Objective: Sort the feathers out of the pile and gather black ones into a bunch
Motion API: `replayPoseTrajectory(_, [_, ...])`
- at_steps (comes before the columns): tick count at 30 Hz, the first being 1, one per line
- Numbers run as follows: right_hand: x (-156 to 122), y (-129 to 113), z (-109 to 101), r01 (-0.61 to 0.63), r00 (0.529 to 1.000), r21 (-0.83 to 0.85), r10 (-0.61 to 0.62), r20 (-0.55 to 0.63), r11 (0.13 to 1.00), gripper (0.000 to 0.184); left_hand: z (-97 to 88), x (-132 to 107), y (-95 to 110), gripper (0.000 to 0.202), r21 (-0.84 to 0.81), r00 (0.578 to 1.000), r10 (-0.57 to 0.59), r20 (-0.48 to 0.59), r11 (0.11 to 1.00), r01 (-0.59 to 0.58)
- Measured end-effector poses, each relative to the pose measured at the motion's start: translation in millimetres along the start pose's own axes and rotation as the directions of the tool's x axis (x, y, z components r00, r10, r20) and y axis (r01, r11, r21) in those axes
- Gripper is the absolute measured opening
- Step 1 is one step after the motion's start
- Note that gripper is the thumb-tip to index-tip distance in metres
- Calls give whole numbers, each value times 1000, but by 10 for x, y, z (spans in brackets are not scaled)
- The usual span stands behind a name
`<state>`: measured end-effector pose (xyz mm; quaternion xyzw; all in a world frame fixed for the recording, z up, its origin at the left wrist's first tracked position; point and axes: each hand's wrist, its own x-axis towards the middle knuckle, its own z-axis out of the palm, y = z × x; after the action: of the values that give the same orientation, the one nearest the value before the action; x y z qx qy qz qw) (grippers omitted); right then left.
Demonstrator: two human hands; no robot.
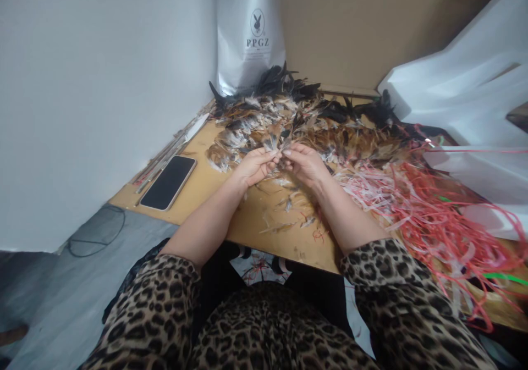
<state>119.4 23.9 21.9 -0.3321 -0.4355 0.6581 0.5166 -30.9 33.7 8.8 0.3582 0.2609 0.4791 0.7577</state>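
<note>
Brown, black and white feathers (289,122) cover a tan tabletop (206,186) beside red and pink strips (412,205); leopard-print sleeves (388,265).
</note>
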Motion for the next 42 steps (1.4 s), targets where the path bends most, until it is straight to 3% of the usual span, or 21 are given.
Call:
replayPoseTrajectory(16, [86, 76, -88, 116, 986, -164, -133, -101, 980, 27, -23, 18, -57, 25, 215, 998, 63, 8, 975, -64])
replayPoseTrajectory(21, [83, 73, -88, 112, 985, -224, -138, -107, 968, 28, 1, 6, -56, 25, 285, 999, 41, -5, 958, -38])
replayPoseTrajectory(30, [29, 33, -28, 85, 986, -251, -118, -118, 964, 28, 16, -9, -61, 26, 420, 993, 117, 5, 901, -109])
replayPoseTrajectory(37, [28, 62, 19, 114, 969, -206, -155, -194, 972, 27, 45, -11, -70, 25, 396, 993, 111, -51, 915, -82])
replayPoseTrajectory(42, [35, 87, 18, 126, 968, -252, -174, -181, 960, 25, 0, 15, -87, 24, 368, 994, 96, -49, 927, -71])
